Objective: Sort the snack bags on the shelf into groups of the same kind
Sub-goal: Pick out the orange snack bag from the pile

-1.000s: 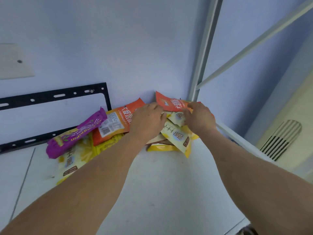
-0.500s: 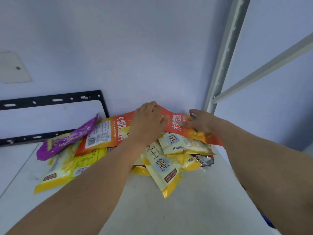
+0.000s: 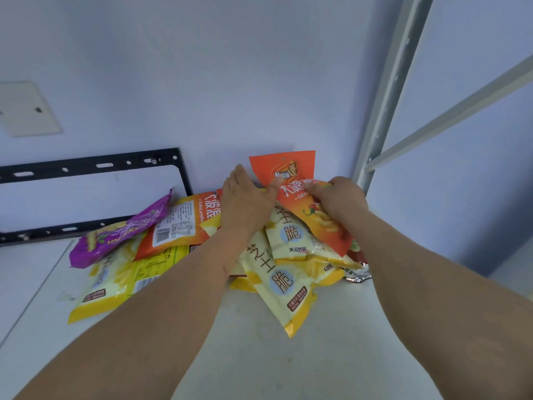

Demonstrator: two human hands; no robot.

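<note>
Pale blue walls meet at the far corner of a white shelf (image 3: 331, 356), where a jumble of snack bags waits to be sorted by kind. At the top of the heap an orange chip bag (image 3: 291, 183) stands tilted against the far wall, its flat upper seal clear of the pile. The right hand (image 3: 337, 197) grips its middle, fingers curled over the front; the left hand (image 3: 245, 203) lies flat on the pile just to its left, fingers fairly straight, its thumb touching the bag's left edge.

Such a bag looks light, puffed with air and slick, with brittle contents that would crush under a hard squeeze; the flat seal along the top edge seems the safest place to pinch it, since the glossy film is likely to slide under a loose hold.

Beneath it, several yellow cheese-crisp bags (image 3: 277, 284) fan toward the near edge, overlapping one another. A second orange bag (image 3: 178, 226) lies back-side up to the left, its label and barcode showing, under the tip of a purple bag (image 3: 121, 232). Another yellow bag (image 3: 98, 287) lies at the near left. A silvery foil edge (image 3: 357, 274) peeks out at the right of the heap; its kind cannot be told.

Behind the pile, a black metal bracket (image 3: 92, 166) runs along the far wall, and a grey shelf upright (image 3: 383, 105) rises at the right.
</note>
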